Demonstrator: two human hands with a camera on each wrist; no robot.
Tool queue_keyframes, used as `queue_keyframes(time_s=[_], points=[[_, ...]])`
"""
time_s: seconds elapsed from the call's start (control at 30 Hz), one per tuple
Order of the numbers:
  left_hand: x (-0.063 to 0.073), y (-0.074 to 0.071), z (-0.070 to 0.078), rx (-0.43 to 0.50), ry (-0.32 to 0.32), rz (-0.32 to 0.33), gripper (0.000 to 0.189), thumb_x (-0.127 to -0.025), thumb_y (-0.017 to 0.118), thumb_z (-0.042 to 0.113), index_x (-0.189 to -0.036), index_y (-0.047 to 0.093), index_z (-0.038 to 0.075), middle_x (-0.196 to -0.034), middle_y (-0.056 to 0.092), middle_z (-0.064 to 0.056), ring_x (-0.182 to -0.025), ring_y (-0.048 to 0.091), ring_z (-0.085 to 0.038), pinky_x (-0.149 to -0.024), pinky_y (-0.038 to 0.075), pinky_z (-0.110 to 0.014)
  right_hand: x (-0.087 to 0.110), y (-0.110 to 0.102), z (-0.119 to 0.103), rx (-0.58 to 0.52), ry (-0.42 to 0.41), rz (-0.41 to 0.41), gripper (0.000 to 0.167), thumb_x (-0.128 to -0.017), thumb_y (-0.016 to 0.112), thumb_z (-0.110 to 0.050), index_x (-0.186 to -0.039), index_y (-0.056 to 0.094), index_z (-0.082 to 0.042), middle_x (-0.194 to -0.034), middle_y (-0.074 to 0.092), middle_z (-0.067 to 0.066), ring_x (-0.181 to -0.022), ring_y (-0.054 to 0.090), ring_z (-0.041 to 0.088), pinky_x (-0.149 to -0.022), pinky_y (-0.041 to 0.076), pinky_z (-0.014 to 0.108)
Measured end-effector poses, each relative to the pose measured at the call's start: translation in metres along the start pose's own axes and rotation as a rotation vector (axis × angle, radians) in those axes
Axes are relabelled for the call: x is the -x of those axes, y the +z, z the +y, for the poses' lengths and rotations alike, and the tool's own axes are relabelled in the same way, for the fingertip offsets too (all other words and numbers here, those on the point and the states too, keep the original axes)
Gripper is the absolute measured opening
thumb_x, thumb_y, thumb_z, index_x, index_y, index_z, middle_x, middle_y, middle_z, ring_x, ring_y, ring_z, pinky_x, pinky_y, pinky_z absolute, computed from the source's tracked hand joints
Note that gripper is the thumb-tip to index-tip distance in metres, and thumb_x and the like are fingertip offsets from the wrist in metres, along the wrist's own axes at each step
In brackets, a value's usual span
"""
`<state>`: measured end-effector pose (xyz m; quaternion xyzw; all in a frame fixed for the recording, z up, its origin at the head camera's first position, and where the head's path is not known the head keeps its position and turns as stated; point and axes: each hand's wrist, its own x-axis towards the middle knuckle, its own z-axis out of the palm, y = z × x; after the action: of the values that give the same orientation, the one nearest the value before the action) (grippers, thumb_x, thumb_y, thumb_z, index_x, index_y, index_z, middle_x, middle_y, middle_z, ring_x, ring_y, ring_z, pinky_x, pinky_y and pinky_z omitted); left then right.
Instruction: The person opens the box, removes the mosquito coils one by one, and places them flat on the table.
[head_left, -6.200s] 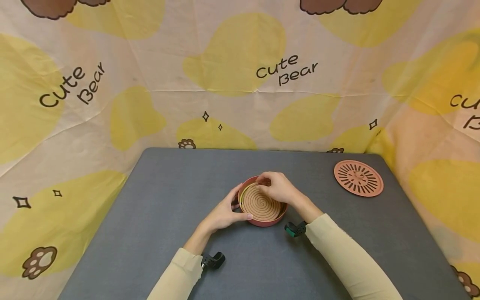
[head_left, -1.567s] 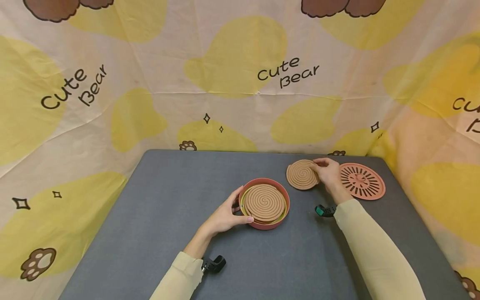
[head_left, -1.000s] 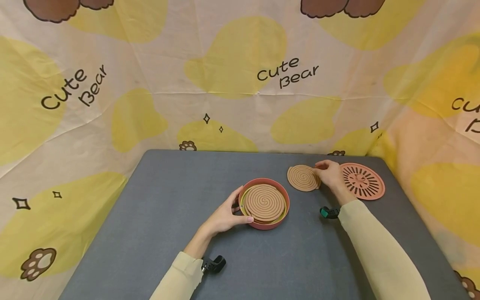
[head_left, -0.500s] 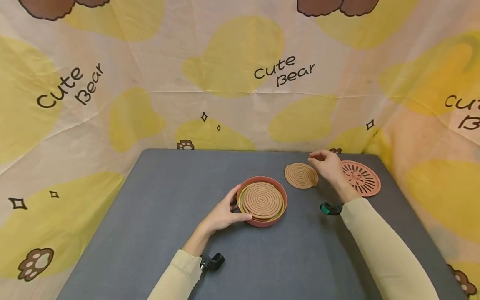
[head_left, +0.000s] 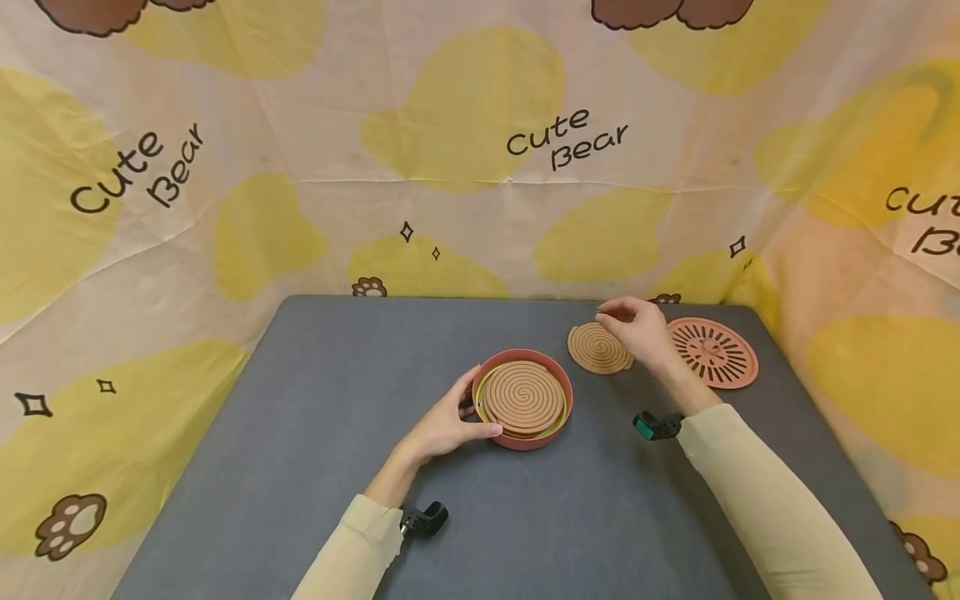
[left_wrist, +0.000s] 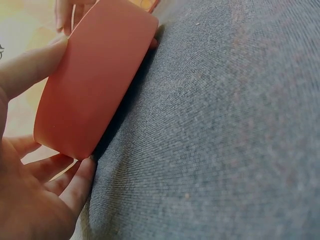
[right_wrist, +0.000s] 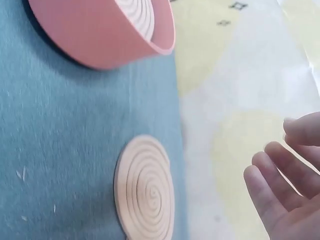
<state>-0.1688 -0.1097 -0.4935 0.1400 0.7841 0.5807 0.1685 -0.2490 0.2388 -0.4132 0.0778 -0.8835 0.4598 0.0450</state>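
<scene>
My left hand (head_left: 442, 427) grips a round reddish-pink mosquito coil holder (head_left: 523, 445), thumb at its near rim and fingers round its left side. Up close in the left wrist view, the fingertips press the holder's wall (left_wrist: 100, 75). Inside it lie stacked tan mosquito coils (head_left: 523, 395), with a yellow-green edge around them. One more coil (head_left: 596, 348) lies flat on the table to the right of the holder. Above and just right of that coil hovers my right hand (head_left: 647, 332), loosely bent and holding nothing; the right wrist view shows its fingers apart from the coil (right_wrist: 145, 190).
At the table's far right lies a pink slotted round lid (head_left: 714, 353), partly behind my right wrist. The grey table (head_left: 360, 358) ends at a printed cloth backdrop (head_left: 457, 125) at the back and sides.
A coil came out of the holder in my right hand and was laid on the table. My right hand let go, rose and moved left. My left hand stays on the holder.
</scene>
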Motion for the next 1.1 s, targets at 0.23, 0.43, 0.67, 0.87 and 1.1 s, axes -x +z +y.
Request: queue_keyframes(time_s=[0.23,0.43,0.67,0.87,1.1], points=[[-0.003,0.000,0.000,0.000,0.006,-0.005,0.108,-0.083,0.088,0.029,-0.164,0.017,0.019,-0.157,0.037,-0.014,-0.142,0.041,-0.030,-0.114,0.038,-0.050,0.009,0.013,-0.014,-0.031,-0.034,-0.041,0.029,-0.101,0.067,-0.027,-0.120,0.070,-0.005,-0.116,0.070,0.014,-0.107,0.063,0.031,-0.087,0.052,0.048],[-0.001,0.001,-0.001,0.003,-0.001,0.002,0.107,-0.083,0.088,0.027,-0.164,0.019,0.023,-0.157,0.037,-0.014,-0.141,0.041,-0.030,-0.114,0.037,-0.050,0.013,0.032,-0.022,-0.055,-0.051,-0.072,0.024,-0.099,0.070,-0.027,-0.117,0.072,-0.010,-0.113,0.071,0.009,-0.104,0.064,0.027,-0.087,0.052,0.046],[0.000,0.001,0.000,-0.001,-0.017,0.006,0.109,-0.081,0.089,0.031,-0.164,0.018,0.023,-0.156,0.039,-0.012,-0.139,0.044,-0.030,-0.112,0.041,-0.050,0.017,0.054,-0.030,-0.065,-0.070,-0.110,0.022,-0.099,0.070,-0.025,-0.115,0.073,-0.010,-0.110,0.072,0.008,-0.100,0.067,0.026,-0.079,0.056,0.041],[0.000,0.001,0.001,0.027,-0.028,0.012,0.109,-0.080,0.090,0.032,-0.163,0.020,0.027,-0.155,0.040,-0.011,-0.137,0.047,-0.031,-0.110,0.042,-0.050,0.017,0.071,-0.034,-0.107,-0.092,-0.164,0.023,-0.098,0.071,-0.022,-0.115,0.073,-0.007,-0.112,0.072,0.010,-0.103,0.067,0.029,-0.087,0.056,0.047],[0.000,0.001,0.001,0.013,-0.030,0.009,0.109,-0.080,0.090,0.034,-0.163,0.020,0.027,-0.154,0.040,-0.012,-0.138,0.046,-0.031,-0.111,0.041,-0.050,0.019,0.086,-0.033,-0.069,-0.110,-0.203,0.024,-0.098,0.071,-0.023,-0.116,0.073,-0.006,-0.110,0.072,0.007,-0.102,0.069,0.028,-0.087,0.057,0.046]])
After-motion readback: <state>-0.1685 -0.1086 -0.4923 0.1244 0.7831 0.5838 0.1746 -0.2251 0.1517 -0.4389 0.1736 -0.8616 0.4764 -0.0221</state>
